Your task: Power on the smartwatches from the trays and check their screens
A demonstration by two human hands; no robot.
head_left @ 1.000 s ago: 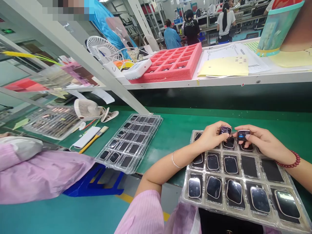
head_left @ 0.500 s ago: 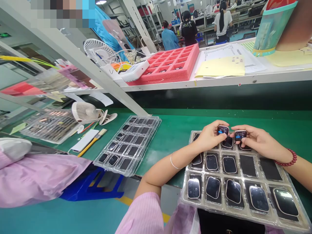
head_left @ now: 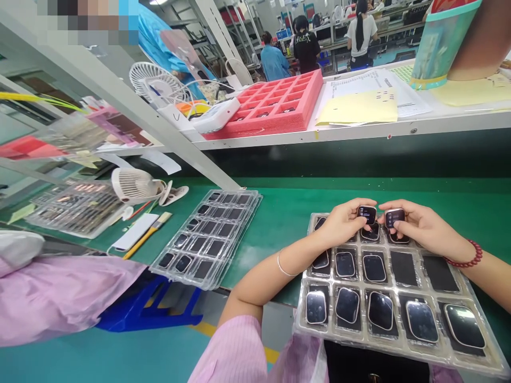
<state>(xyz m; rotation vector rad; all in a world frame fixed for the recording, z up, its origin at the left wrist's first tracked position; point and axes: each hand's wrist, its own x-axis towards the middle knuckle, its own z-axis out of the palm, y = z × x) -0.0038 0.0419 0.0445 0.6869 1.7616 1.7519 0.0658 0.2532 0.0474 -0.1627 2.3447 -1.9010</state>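
Black-screened, one watch (head_left: pixel 368 213) is pinched by the left hand (head_left: pixel 345 223), and a second watch (head_left: pixel 394 216) by the right hand (head_left: pixel 425 226); both are held at three o'clock, over the plastic tray (head_left: pixel 395 291) at four o'clock.

Shelf (head_left: pixel 359 132): we note a red foam tray (head_left: pixel 275 123), yellow sheet (head_left: pixel 355 109) on white papers (head_left: pixel 355 84), teal cup (head_left: pixel 443 50). Lower, we see a yellow-handled brush (head_left: pixel 146 238) beside a white slab (head_left: pixel 134 233); below, a blue stool (head_left: pixel 136 308).

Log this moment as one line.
left hand: holds left watch, screen lit | right hand: holds right watch, screen lit | below both: compartmented tray
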